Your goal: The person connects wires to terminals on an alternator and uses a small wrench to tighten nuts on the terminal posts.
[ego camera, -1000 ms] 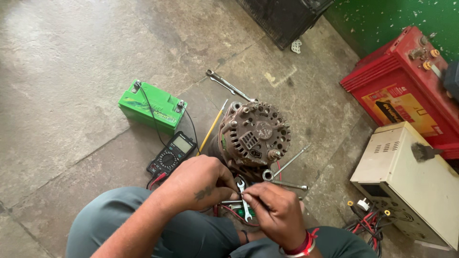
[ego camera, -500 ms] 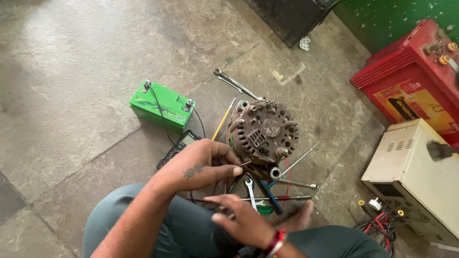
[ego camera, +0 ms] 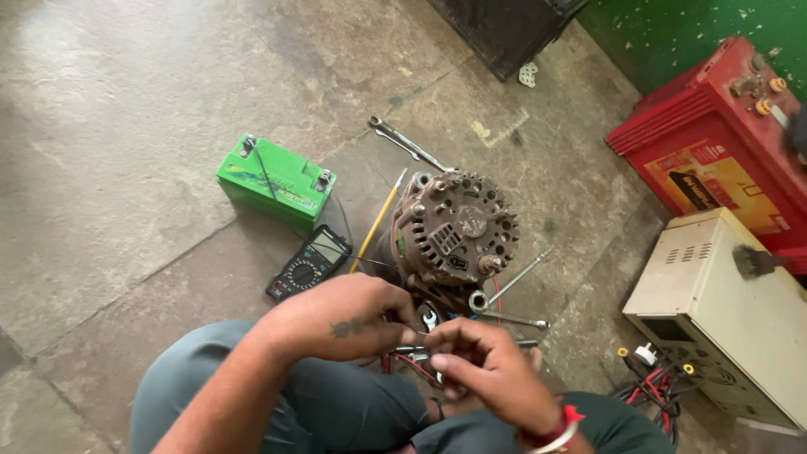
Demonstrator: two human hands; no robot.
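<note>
A rusty grey alternator (ego camera: 458, 227) stands on the concrete floor in front of my knees. My left hand (ego camera: 345, 318) and my right hand (ego camera: 487, 374) meet just below it, fingertips pinched together on a thin wire (ego camera: 370, 261) that runs off toward the green battery (ego camera: 273, 181). Red leads (ego camera: 412, 363) lie under the hands. A small open-end spanner (ego camera: 429, 319) pokes out between my hands and the alternator. A black multimeter (ego camera: 307, 262) lies to the left of my left hand.
A long spanner (ego camera: 408, 143) and a yellow-handled tool (ego camera: 378, 220) lie beside the alternator, with ring spanners (ego camera: 504, 313) to its right. A red battery (ego camera: 714, 143) and a cream metal box (ego camera: 723, 311) with cables stand at the right. A dark object (ego camera: 504, 29) sits at the top.
My right hand has come up from my lap to meet the left hand's fingertips. The left hand has drawn back slightly from the alternator toward me.
</note>
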